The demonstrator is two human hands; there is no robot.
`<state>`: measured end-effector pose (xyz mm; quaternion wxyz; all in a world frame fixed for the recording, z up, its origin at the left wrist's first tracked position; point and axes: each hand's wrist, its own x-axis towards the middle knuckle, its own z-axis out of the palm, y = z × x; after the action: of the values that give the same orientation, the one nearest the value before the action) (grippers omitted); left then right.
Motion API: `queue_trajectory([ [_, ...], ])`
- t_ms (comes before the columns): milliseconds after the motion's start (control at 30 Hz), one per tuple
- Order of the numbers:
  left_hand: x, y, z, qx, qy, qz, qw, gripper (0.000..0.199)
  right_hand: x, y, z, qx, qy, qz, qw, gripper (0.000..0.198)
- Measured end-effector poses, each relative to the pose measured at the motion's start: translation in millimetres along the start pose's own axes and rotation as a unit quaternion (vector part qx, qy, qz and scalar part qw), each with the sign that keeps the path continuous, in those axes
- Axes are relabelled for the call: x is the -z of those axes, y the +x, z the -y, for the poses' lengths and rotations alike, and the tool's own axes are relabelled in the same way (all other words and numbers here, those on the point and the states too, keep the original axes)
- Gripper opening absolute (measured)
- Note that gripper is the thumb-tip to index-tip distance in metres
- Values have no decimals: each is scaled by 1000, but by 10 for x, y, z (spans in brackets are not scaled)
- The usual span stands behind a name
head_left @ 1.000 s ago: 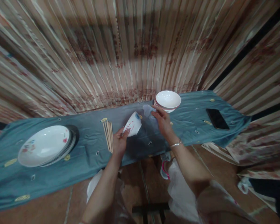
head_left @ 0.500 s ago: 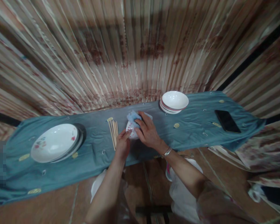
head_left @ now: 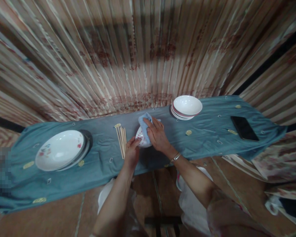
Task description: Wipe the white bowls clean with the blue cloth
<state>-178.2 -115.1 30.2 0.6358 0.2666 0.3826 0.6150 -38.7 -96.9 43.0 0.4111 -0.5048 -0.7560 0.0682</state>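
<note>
Over the middle of the table, my left hand (head_left: 132, 149) grips the near left rim of a small white bowl (head_left: 140, 139) with a reddish pattern. My right hand (head_left: 157, 134) presses a light blue cloth (head_left: 145, 123) against the bowl's right side, its fingers bent over the cloth. Part of the bowl is hidden by the cloth and the right hand. Just left of my left hand lie several wooden chopsticks (head_left: 122, 141), side by side on the tablecloth.
A blue-green tablecloth (head_left: 101, 138) covers the long table. Stacked floral plates (head_left: 60, 149) stand at left, stacked white bowls (head_left: 187, 105) at back right. A black phone (head_left: 244, 127) lies near the right end. Pleated curtains (head_left: 148, 65) hang close behind the table.
My right hand and the cloth have shifted over the bowl; the cloth now lies flatter along its right side, showing more of the left part. The whole view has moved slightly.
</note>
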Motion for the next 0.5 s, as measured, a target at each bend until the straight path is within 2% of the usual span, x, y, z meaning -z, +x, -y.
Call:
queue_trajectory([
  [200,-36,-13,-18,4,-3,-11,1000,27,-90,15,-217,-72,161,-38,984,56],
  [500,-18,-54,-158,21,-2,-5,1000,34,-299,48,-406,-214,247,-32,944,69],
])
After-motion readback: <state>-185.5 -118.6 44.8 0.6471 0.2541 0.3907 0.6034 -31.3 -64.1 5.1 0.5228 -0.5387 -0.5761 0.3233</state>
